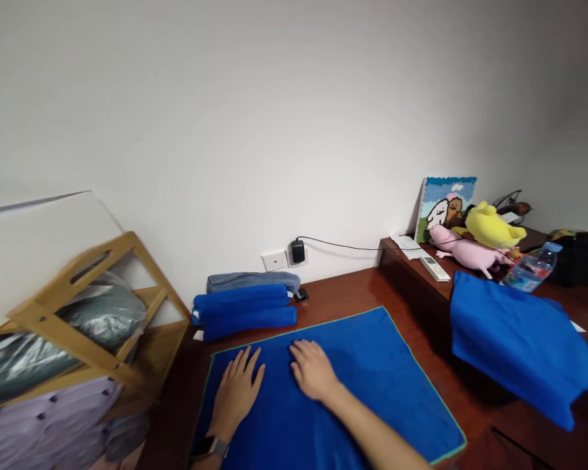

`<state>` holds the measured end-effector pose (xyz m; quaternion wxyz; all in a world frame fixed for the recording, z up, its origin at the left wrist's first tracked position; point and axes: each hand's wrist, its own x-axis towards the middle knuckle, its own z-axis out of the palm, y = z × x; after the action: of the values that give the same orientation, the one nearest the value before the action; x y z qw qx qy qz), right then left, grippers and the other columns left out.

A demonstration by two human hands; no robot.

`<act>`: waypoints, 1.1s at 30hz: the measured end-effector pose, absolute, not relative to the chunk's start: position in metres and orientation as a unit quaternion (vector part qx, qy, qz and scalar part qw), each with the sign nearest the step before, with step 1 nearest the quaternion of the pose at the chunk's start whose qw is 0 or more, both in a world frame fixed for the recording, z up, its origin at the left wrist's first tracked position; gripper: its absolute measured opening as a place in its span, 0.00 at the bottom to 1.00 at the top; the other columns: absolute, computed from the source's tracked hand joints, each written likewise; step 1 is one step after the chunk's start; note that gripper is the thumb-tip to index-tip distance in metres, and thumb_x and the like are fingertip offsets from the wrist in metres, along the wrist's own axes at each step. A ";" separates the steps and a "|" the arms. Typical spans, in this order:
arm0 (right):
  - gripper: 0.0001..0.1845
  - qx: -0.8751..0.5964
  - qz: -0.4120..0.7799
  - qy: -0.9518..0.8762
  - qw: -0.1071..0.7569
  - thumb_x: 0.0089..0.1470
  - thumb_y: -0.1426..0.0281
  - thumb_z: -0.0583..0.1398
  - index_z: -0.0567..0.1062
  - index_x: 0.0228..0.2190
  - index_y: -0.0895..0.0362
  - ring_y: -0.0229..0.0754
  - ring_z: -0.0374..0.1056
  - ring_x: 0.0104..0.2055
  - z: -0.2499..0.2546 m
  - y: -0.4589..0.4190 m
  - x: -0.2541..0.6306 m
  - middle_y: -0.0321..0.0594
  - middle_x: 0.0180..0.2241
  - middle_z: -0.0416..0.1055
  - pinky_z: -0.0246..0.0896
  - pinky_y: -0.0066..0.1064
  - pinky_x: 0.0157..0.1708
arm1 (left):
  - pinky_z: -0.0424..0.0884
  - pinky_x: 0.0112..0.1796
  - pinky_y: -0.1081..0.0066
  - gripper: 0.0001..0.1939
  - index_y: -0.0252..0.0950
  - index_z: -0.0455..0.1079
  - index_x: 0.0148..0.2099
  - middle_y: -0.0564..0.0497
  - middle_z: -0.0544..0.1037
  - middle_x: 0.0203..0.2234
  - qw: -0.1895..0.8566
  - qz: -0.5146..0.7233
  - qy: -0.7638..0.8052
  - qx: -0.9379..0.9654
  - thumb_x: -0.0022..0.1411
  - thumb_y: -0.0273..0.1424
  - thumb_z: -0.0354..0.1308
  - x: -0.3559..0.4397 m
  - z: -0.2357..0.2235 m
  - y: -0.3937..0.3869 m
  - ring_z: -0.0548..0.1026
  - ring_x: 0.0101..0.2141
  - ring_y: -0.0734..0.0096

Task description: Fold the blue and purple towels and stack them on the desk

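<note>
A blue towel [372,365] with a green edge lies spread over the brown table. On its left part my left hand [238,388] rests flat with the fingers spread; a watch is on that wrist. My right hand [314,371] lies palm down near the towel's upper middle, its fingers stretched out and holding nothing. Just beyond the towel, two rolled blue towels [249,321] lie side by side, with a grey-blue roll [252,282] behind them against the wall. The towel's near edge is out of view.
A second blue towel [514,346] hangs over the raised shelf's edge at right. On the shelf are a remote [435,268], a pink plush toy [465,249], a yellow plush toy [492,225] and a bottle [532,267]. A charger [298,250] trails a cable. A wooden rack [142,261] stands left.
</note>
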<state>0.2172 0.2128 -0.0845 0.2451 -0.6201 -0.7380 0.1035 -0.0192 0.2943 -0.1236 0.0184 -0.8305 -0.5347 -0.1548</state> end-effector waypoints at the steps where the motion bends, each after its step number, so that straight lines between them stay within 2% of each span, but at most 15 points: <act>1: 0.29 -0.606 0.111 -0.747 0.247 0.73 0.59 0.49 0.65 0.70 0.54 0.49 0.55 0.73 -0.086 0.216 0.194 0.42 0.71 0.62 0.43 0.46 0.74 | 0.59 0.68 0.46 0.33 0.36 0.67 0.70 0.39 0.70 0.68 0.015 -0.153 -0.545 -0.824 0.72 0.45 0.42 -0.021 -0.129 0.295 0.65 0.69 0.47; 6: 0.33 -0.613 0.143 -0.747 0.215 0.73 0.57 0.48 0.61 0.71 0.59 0.49 0.48 0.76 -0.088 0.239 0.148 0.46 0.73 0.56 0.40 0.49 0.75 | 0.58 0.68 0.45 0.38 0.37 0.64 0.72 0.37 0.66 0.71 0.031 -0.140 -0.586 -0.797 0.69 0.51 0.43 -0.053 -0.140 0.305 0.62 0.70 0.42; 12: 0.34 -0.707 0.115 -0.673 0.184 0.74 0.56 0.45 0.57 0.73 0.56 0.47 0.43 0.77 -0.095 0.243 0.234 0.44 0.74 0.52 0.35 0.50 0.75 | 0.55 0.69 0.46 0.42 0.41 0.56 0.76 0.39 0.59 0.74 -0.001 -0.116 -0.625 -0.772 0.68 0.56 0.39 -0.089 -0.148 0.315 0.56 0.73 0.51; 18: 0.36 -0.831 0.092 -0.538 0.105 0.73 0.56 0.39 0.49 0.75 0.56 0.44 0.36 0.79 -0.097 0.227 0.388 0.41 0.76 0.43 0.28 0.46 0.75 | 0.59 0.67 0.48 0.38 0.44 0.62 0.73 0.41 0.65 0.72 0.027 -0.103 -0.611 -0.784 0.67 0.52 0.42 -0.094 -0.154 0.314 0.59 0.72 0.50; 23: 0.38 -0.871 0.105 -0.473 0.074 0.73 0.54 0.36 0.44 0.76 0.57 0.43 0.32 0.79 -0.102 0.211 0.453 0.37 0.77 0.37 0.25 0.43 0.75 | 0.58 0.66 0.41 0.31 0.49 0.73 0.66 0.44 0.68 0.70 0.073 -0.072 -0.571 -0.814 0.65 0.49 0.49 -0.097 -0.149 0.302 0.59 0.71 0.44; 25: 0.38 -0.872 0.103 -0.473 0.071 0.72 0.54 0.36 0.43 0.76 0.58 0.43 0.32 0.79 -0.106 0.209 0.458 0.36 0.77 0.37 0.24 0.43 0.75 | 0.60 0.64 0.41 0.32 0.46 0.72 0.66 0.40 0.70 0.68 0.087 -0.073 -0.575 -0.810 0.65 0.48 0.47 -0.097 -0.143 0.303 0.63 0.69 0.42; 27: 0.39 -0.872 0.100 -0.474 0.072 0.72 0.54 0.36 0.43 0.76 0.58 0.43 0.32 0.79 -0.108 0.209 0.458 0.36 0.77 0.37 0.24 0.43 0.75 | 0.63 0.63 0.43 0.36 0.37 0.70 0.68 0.34 0.72 0.65 0.097 -0.079 -0.592 -0.796 0.67 0.49 0.43 -0.094 -0.137 0.311 0.68 0.66 0.41; 29: 0.39 -0.871 0.099 -0.474 0.075 0.72 0.54 0.36 0.44 0.76 0.58 0.44 0.32 0.79 -0.110 0.210 0.456 0.36 0.77 0.37 0.23 0.43 0.75 | 0.63 0.64 0.45 0.39 0.31 0.69 0.68 0.31 0.72 0.65 0.094 -0.088 -0.601 -0.789 0.68 0.49 0.39 -0.092 -0.134 0.322 0.68 0.65 0.43; 33: 0.38 -0.873 0.097 -0.472 0.076 0.72 0.54 0.36 0.43 0.76 0.56 0.44 0.33 0.79 -0.112 0.211 0.454 0.37 0.77 0.39 0.24 0.44 0.75 | 0.57 0.67 0.43 0.39 0.33 0.65 0.71 0.36 0.67 0.70 0.049 -0.109 -0.606 -0.786 0.68 0.48 0.37 -0.091 -0.139 0.334 0.61 0.71 0.46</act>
<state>0.4535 0.2113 -0.1121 0.0759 -0.8733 -0.4715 0.0965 -0.0910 0.3336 -0.1393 0.0485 -0.7863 -0.6062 -0.1091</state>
